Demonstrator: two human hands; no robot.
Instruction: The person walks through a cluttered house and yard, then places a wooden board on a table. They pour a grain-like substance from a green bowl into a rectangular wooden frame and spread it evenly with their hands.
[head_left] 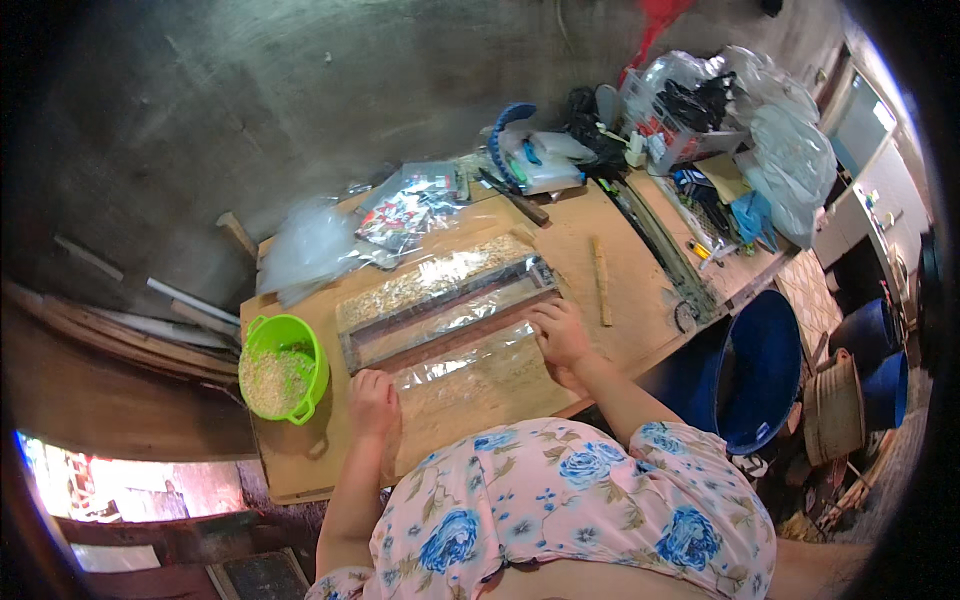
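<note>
A shallow rectangular wooden frame (pixel 460 337) lies on the table, slanting up to the right. Clear shiny plastic sheet (pixel 448 369) spreads along its near side, between my hands. At the frame's near left corner, my left hand (pixel 374 402) has its fingers curled in on the sheet's edge. My right hand (pixel 562 335) is by the near right corner, fingers bent down over the sheet's other end. Pale flakes (pixel 425 278) lie in a band beyond the frame. Left of it stands a lime-green two-handled basin (pixel 322 368), partly filled with similar pale flakes (pixel 275 380).
A short wooden stick (pixel 601 280) rests right of the frame. Farther back are plastic bags (pixel 310 245), a knife (pixel 515 197) and a crate (pixel 690 145) heaped with bags. Blue barrels (pixel 760 370) stand beyond the table's right edge; a grey wall (pixel 330 110) rises behind.
</note>
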